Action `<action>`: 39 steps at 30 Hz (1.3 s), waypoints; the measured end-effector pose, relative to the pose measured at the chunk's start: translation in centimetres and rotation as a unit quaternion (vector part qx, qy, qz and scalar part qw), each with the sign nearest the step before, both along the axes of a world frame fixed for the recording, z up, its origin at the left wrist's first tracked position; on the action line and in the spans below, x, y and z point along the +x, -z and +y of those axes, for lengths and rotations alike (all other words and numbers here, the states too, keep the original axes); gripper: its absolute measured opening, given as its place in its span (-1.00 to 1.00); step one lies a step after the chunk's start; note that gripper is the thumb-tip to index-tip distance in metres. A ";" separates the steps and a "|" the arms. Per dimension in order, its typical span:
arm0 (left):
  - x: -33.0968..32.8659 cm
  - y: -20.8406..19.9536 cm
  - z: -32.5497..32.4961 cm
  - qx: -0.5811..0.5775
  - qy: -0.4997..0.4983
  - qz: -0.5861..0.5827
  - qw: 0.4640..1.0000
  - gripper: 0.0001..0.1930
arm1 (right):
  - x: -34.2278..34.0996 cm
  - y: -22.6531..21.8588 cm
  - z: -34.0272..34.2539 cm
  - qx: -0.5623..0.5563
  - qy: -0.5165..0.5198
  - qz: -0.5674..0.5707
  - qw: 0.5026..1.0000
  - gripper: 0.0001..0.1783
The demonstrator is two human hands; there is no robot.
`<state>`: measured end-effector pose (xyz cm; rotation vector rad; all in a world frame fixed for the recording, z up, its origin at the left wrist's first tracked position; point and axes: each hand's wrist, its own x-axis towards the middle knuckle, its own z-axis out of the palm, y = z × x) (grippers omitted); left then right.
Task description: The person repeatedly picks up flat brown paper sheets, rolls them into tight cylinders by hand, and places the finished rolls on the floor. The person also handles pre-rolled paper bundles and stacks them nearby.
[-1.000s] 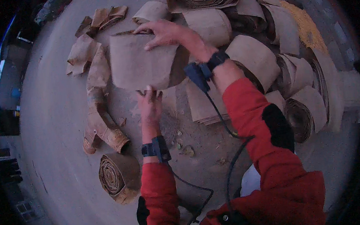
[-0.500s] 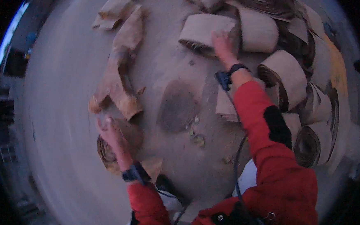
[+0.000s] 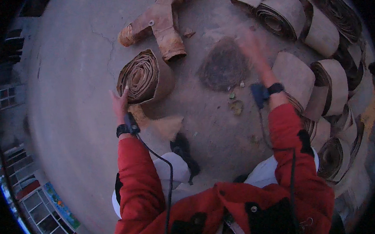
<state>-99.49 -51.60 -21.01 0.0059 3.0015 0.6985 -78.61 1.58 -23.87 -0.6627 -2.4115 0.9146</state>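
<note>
A brown roll of wound sheet material [image 3: 164,80] sits on the ground at the left, its spiral end facing up and left. My left hand [image 3: 120,104] is at the roll's near left edge. The thumb touches the roll, while a finger stands apart from it. My right hand [image 3: 253,48] is smeared by motion above the ground, near the right side of a dark round patch [image 3: 222,67]. Its fingers cannot be made out, and nothing shows clearly in it. A dark band with a small cabled box is on each wrist.
Several pale brown rolls [image 3: 285,12] and folded sheets [image 3: 294,76] are heaped along the right. A forked brown wrapped piece [image 3: 165,30] lies beyond the left roll. A tan scrap [image 3: 164,126] lies by my foot. Small debris [image 3: 237,107] dots the ground.
My right hand has left a roll in the right-hand pile and come nearer. My left hand stays at the left roll, whose spiral end now shows more fully. The view has shifted.
</note>
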 end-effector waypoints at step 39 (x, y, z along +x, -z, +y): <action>15.6 -5.1 18.7 0.133 0.434 -0.079 0.887 -0.39 | 5.8 -3.6 -17.8 0.271 0.116 -0.043 0.955 -0.42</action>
